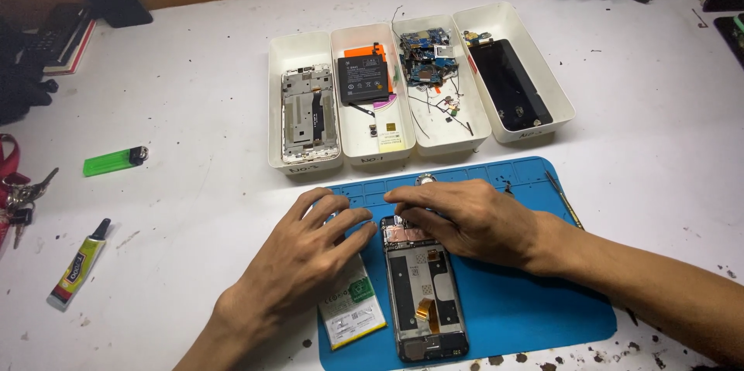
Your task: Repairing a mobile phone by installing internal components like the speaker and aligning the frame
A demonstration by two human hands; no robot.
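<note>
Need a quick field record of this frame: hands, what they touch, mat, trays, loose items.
left hand: fingers spread at the top left edge of the opened phone, over a white battery
right hand: fingers on the phone's top end
phone: back off, lying lengthwise on the blue mat
white trays: four in a row behind the mat, holding a phone frame, a black battery, circuit boards, a dark screen
loose items: green lighter, glue tube, keys
grip: nothing visibly grasped by either hand

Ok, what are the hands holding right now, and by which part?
Nothing lifted: both hands, left and right, press fingertips on the opened phone's top end.
</note>
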